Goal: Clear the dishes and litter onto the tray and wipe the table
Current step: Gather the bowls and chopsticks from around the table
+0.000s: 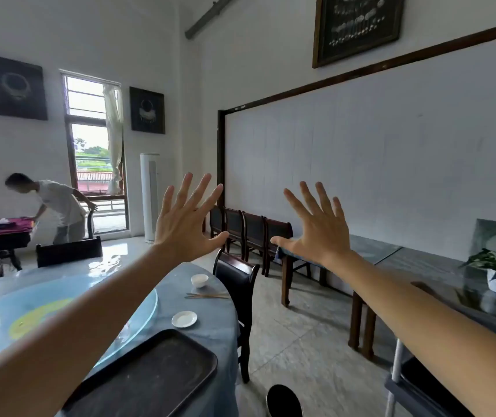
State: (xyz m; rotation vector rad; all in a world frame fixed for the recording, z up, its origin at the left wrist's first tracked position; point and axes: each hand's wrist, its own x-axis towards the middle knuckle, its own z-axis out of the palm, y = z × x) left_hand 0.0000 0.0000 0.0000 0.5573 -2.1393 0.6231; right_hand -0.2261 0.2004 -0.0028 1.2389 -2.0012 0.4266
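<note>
- The dark rectangular tray (150, 377) is seen lying flat on the blue-clothed round table (210, 332), at its near edge, with nothing on it; one corner sits close to the rim, so it could be tipped off if loaded unevenly or nudged.
- A small white saucer (184, 319) is seen just beyond the tray, then a pair of wooden chopsticks (207, 295) and a small white cup (199, 280) farther out, all near the table's right edge; a careless sweep could send them to the tiled floor.
- The chopsticks are judged likely to roll if lifted loosely or laid on the tray unsupported.
- The round glass turntable (60, 320) overlaps the tray's side of the table; it could be spun or knocked by a passing forearm.
- The left hand (185, 218) and right hand (316, 230) are raised well above the table, apart, fingers spread, nothing gripped.
- No wiping cloth can be made out, so wiping may be delayed.
- A dark wooden chair (234, 284) stands against the table's right side and could be bumped while reaching.
</note>
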